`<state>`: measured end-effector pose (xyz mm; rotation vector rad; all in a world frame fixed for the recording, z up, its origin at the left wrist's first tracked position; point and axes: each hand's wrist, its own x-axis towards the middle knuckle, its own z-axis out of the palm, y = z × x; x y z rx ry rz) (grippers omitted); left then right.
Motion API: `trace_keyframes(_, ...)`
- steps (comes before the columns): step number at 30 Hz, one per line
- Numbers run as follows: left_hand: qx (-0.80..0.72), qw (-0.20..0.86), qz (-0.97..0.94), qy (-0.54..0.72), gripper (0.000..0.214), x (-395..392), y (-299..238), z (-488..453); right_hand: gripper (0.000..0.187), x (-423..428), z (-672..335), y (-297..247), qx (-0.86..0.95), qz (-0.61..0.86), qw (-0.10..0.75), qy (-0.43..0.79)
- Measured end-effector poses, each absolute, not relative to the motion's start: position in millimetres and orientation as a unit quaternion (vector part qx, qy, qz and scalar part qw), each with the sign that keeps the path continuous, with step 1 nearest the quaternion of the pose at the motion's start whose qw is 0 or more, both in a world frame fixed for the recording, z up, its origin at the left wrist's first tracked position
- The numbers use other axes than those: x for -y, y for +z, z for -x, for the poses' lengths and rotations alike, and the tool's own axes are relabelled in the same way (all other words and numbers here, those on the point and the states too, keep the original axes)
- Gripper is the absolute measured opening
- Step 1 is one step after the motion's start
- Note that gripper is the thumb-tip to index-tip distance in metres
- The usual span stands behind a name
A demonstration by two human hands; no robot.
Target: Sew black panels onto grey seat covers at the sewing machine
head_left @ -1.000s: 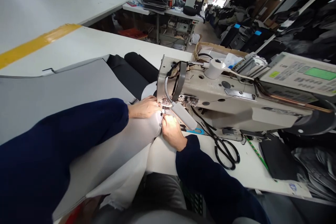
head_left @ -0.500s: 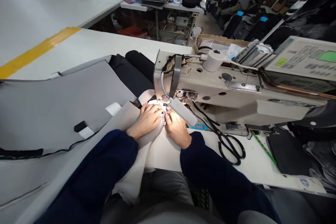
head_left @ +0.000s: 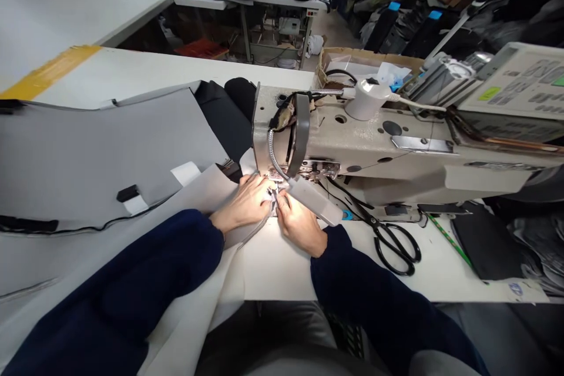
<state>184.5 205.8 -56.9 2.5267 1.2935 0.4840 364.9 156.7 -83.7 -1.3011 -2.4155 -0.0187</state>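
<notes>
At the needle area of a sewing machine (head_left: 374,141), my left hand (head_left: 247,202) presses on the edge of a grey fabric piece (head_left: 110,147), its fingers curled on the cloth. My right hand (head_left: 302,224) is closed in a pinch on the same edge, just right of the needle area. A small lamp head (head_left: 315,201) lights the spot and hangs over the right hand's fingers. The fabric spreads left over the table and down toward my lap, with white tags and black strips on it. The fingertips and needle are partly hidden.
Black scissors (head_left: 396,247) lie right of my right hand, partly under the machine arm. Beyond them are a green striped strip (head_left: 449,239) and dark fabric (head_left: 487,244). A cardboard box (head_left: 324,67) stands behind the machine. Yellow tape (head_left: 53,73) crosses the table at far left.
The camera view has shifted slightly. The fabric edge between my hands has moved in toward the needle area, and my right hand's pinch shows more clearly. Both hands stay at the machine.
</notes>
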Motion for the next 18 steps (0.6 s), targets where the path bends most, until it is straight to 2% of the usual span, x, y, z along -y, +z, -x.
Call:
trace_keyframes(7, -0.485, 0.114, -0.852, 0.160, 0.025, -194.5, -43.0, -196.3, 0.025, -156.4, -367.3, -77.2, 0.851, 0.497, 0.172, -0.014)
trace_keyframes(13, -0.522, 0.185, -0.815, 0.168, 0.021, -198.5, -45.7, -198.1, 0.034, -160.9, -369.2, -75.1, 0.852, 0.498, 0.157, 0.040)
trace_keyframes(18, -0.538, 0.122, -0.815, 0.176, 0.034, -190.2, -53.3, -201.9, 0.032, -164.8, -371.2, -67.7, 0.841, 0.514, 0.151, 0.083)
